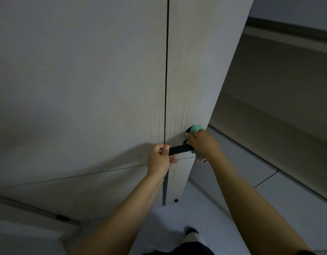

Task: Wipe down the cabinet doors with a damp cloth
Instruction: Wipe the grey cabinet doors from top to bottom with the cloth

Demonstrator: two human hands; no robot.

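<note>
Your left hand [159, 159] is curled around the free end of the black handle [179, 149], thumb on top, holding it steady. Your right hand [202, 144] grips the green cloth [195, 130], bunched in the fingers, and presses it against the handle's round base on the right door [188, 70], close to that door's outer edge. A tail of cloth hangs out below your palm. The left door [85, 80] sits across the dark seam [166, 80], and faint streaks show on both sides of the seam just above your hands.

What could go wrong from here:

- Weight on the handle through your left hand may turn the lever and swing the door, pulling the surface away from the cloth. Keep that hold light.
- The cloth is wadded small, so only a little of it touches the door. Wipe the broad panels this way and you will likely leave gaps and streaks. Flatten it first.
- The loose tail could snag between handle and base, or drip on the floor [269, 190] by your foot [191, 231].
- The light is dim, so missed patches will be hard to see, mostly high up on the doors.
</note>
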